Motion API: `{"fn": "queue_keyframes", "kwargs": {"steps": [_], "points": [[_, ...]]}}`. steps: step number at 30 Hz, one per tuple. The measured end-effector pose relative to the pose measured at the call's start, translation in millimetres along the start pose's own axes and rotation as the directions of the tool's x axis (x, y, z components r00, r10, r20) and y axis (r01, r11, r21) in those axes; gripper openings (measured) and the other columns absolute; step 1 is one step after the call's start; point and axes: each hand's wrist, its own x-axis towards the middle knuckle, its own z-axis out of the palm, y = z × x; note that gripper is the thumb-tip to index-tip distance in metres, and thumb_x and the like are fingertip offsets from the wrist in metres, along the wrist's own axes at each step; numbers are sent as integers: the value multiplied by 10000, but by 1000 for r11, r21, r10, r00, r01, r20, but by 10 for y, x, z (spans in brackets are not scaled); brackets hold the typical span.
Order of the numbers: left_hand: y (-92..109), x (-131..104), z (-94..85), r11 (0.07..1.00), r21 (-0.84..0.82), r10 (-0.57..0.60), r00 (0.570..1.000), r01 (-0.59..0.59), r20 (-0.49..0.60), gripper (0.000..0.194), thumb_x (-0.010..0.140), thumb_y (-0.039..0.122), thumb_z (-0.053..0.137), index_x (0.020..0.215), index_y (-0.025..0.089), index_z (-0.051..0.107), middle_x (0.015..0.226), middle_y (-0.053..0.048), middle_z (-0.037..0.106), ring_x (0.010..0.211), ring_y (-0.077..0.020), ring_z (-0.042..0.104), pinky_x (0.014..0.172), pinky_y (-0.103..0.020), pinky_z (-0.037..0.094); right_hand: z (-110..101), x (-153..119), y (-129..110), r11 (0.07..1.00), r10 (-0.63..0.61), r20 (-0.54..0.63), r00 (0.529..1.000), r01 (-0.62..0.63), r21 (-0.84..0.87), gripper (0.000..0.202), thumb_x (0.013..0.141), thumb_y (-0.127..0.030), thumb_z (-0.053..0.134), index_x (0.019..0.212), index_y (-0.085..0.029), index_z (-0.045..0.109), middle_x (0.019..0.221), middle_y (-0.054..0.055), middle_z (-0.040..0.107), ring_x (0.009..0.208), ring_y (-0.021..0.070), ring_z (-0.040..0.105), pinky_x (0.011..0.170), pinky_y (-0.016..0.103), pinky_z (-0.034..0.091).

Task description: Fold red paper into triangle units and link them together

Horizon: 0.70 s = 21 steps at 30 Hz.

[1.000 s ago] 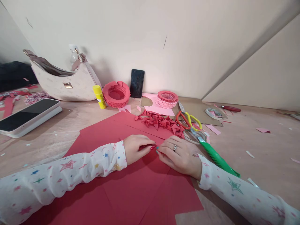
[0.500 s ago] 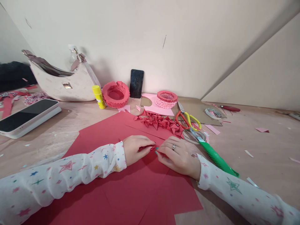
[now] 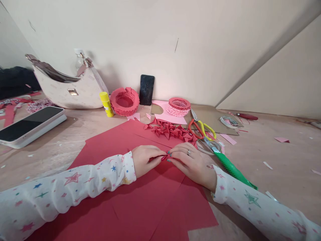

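Over large red paper sheets [image 3: 135, 204], my left hand [image 3: 147, 160] and my right hand [image 3: 190, 163] meet at the fingertips. Between them they pinch a small red paper piece [image 3: 170, 157], mostly hidden by the fingers. Both hands are closed on it. Just beyond lies a heap of folded red paper triangles [image 3: 170, 130]. Behind the heap stand a ring of red folded pieces [image 3: 124, 101] and a smaller red and pink ring [image 3: 178, 106].
Right of the heap lie orange and yellow scissors [image 3: 200, 129], a green-handled cutter [image 3: 235, 170] and a tape roll [image 3: 228, 122] on cardboard. A yellow glue stick [image 3: 106, 104], a handbag [image 3: 67, 88], a large phone [image 3: 32, 124] and a leaning black phone [image 3: 146, 89] are around. Paper scraps dot the table.
My right hand's fingers have lifted and spread slightly, showing more of the red paper piece. My left hand stays nearly in place.
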Motion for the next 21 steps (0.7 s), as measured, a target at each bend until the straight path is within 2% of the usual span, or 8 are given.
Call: {"fn": "queue_keyframes", "kwargs": {"steps": [3,6,9,13,17,21], "points": [[-14,-4,3,1000,13,-4,1000,4,19,241,811,203,376,950,179,571,846,-21,620,753,-101,562,695,-201,431,-33,18,-11,999,-13,18,1000,14,-51,85,759,-151,498,723,-147,575,694,47,576,673,137,464,619,277,389],[-26,-3,1,999,10,44,998,-44,51,245,809,187,368,960,176,560,858,-19,617,777,-103,557,701,-199,430,-47,31,-32,998,-40,98,994,44,-43,122,769,-132,474,691,-137,568,626,34,556,619,127,450,579,259,383],[-30,-3,0,997,8,81,995,-82,64,239,805,181,370,951,168,558,873,-17,617,786,-107,555,703,-198,430,-23,22,-41,998,-69,118,991,70,-4,117,779,-118,457,720,-129,557,664,39,569,663,130,471,623,256,396],[-19,-10,5,997,51,45,996,-49,75,230,804,204,377,935,176,565,871,-14,617,774,-111,560,696,-203,432,13,-17,-25,997,-62,122,991,57,43,89,788,-192,468,797,-145,543,727,40,574,722,132,484,693,257,405],[10,-11,6,997,76,-8,997,2,76,232,800,212,380,939,197,565,844,-9,615,749,-108,563,684,-204,431,34,-24,30,994,72,123,990,-81,76,167,787,-255,452,909,-156,511,813,55,556,783,149,479,715,281,413],[48,-8,-7,998,56,-32,996,27,83,241,801,208,373,939,211,571,836,-8,614,750,-103,561,696,-202,426,96,23,126,963,268,57,962,-267,-27,220,805,-210,375,982,-180,503,1081,82,480,1035,197,389,893,383,314]]}}
